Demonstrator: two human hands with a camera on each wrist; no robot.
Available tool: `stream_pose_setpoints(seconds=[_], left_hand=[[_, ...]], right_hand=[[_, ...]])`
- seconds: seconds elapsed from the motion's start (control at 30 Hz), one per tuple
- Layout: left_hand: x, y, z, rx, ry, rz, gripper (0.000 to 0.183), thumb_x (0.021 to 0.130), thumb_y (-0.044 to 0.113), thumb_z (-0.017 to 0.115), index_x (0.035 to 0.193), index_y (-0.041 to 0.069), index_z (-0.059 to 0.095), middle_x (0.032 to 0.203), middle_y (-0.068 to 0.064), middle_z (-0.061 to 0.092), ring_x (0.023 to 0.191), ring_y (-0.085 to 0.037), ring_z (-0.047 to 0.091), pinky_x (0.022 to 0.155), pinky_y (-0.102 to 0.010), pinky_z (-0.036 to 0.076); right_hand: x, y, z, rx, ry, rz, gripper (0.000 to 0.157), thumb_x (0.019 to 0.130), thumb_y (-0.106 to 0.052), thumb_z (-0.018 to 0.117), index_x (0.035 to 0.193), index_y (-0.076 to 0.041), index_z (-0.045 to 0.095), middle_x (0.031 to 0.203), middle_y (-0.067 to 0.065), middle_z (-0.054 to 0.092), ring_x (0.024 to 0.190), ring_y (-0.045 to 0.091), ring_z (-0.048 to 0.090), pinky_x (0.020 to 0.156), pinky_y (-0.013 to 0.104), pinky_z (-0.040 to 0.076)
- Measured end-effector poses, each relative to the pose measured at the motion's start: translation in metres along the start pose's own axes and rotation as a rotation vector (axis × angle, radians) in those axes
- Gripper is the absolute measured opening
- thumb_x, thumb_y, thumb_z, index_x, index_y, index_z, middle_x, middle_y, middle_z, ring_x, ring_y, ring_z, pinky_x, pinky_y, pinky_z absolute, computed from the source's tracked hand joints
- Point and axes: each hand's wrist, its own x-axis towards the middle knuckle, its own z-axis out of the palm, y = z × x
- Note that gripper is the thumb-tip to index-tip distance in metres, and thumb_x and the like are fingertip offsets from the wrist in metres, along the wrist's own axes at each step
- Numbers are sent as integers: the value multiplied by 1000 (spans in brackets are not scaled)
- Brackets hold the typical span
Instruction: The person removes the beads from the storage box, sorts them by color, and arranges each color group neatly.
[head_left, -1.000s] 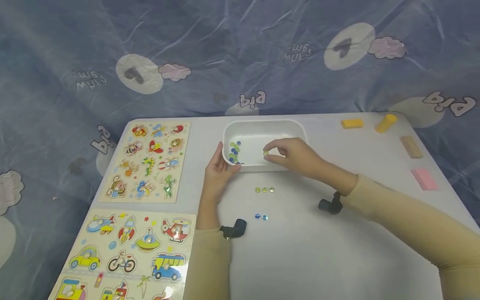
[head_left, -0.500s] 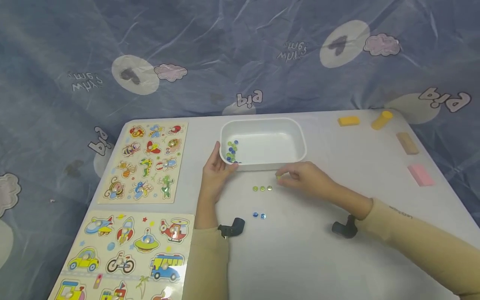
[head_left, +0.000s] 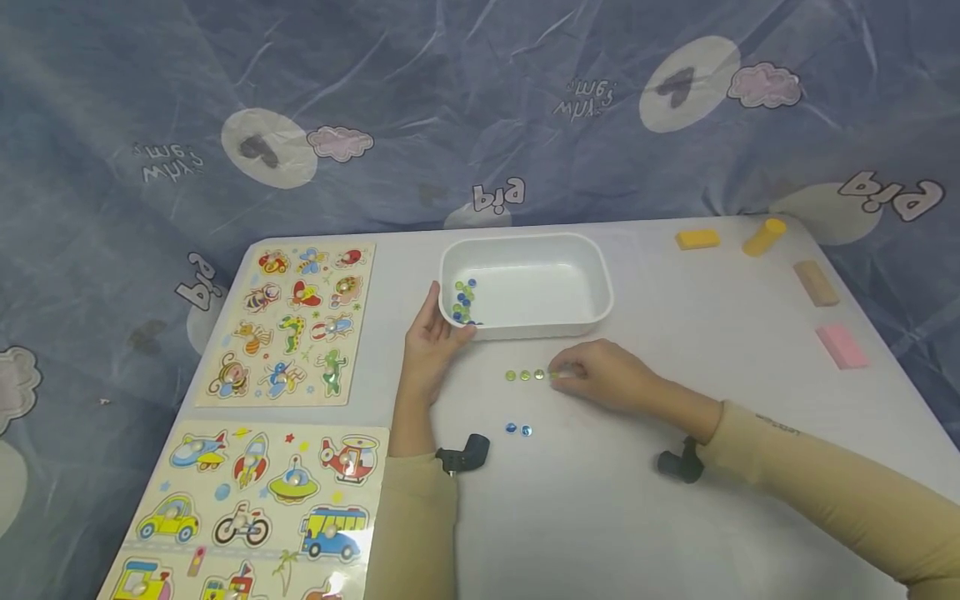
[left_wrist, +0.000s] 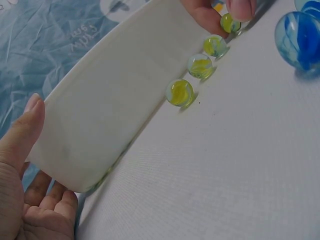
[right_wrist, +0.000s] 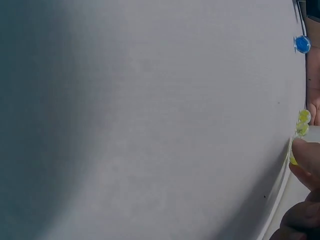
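Note:
A white plastic tray stands at the far middle of the table, with several blue and yellow-green marbles in its left end. My left hand grips its near left corner, thumb at the rim and fingers by the base in the left wrist view. Just in front of the tray, my right hand pinches a yellow marble between thumb and fingertip, down at table level. That marble is at the right end of a row with three yellow marbles. Two blue marbles lie nearer the person.
Two wooden picture puzzle boards, one with insects and one with vehicles, lie along the left. At the far right are a yellow block, a yellow cylinder, a brown block and a pink block.
My right hand has come out of the tray with a yellow marble and lowered it to the right end of the yellow row. My left hand stays on the tray corner.

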Motion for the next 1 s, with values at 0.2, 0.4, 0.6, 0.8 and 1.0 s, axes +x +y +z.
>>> stream_pose_setpoints(seconds=[0.2, 0.4, 0.6, 0.8, 1.0], left_hand=[[1, -1, 0, -7, -3, 0, 90, 77, 2, 75, 150, 21, 26, 158, 1, 24, 145, -19, 24, 117, -30, 30], [0, 0, 0, -3, -2, -9, 91, 76, 4, 76, 150, 20, 25, 157, 3, 25, 145, -18, 25, 117, -29, 30], [0, 0, -1, -4, 0, -14, 92, 75, 5, 77, 150, 19, 25, 157, 3, 26, 145, -17, 26, 115, -26, 32], [1, 0, -1, 1, 0, -6, 91, 77, 3, 75, 151, 16, 24, 157, 0, 25, 144, -19, 26, 115, -28, 33], [0, 1, 0, 1, -5, 0, 91, 77, 3, 75, 151, 18, 24, 158, -2, 24, 145, -22, 25, 116, -29, 32]], right_hand=[[1, 0, 2, -15, 4, 12, 21, 81, -26, 73, 102, -23, 71, 96, -6, 73, 63, 3, 57, 65, 21, 52], [1, -1, 2, -6, 1, 14, 23, 81, -26, 74, 103, -22, 71, 96, -7, 72, 65, 3, 57, 67, 22, 52], [1, -1, 2, -18, -1, 6, 24, 82, -29, 73, 105, -22, 71, 100, -7, 72, 72, 3, 61, 72, 26, 56], [2, 0, 4, -37, 4, 18, 25, 83, -31, 72, 106, -23, 70, 94, -8, 72, 71, 4, 59, 64, 25, 53], [3, 1, 3, -11, -2, 38, 26, 83, -31, 72, 107, -22, 70, 78, -10, 67, 58, 9, 51, 50, 23, 44]])
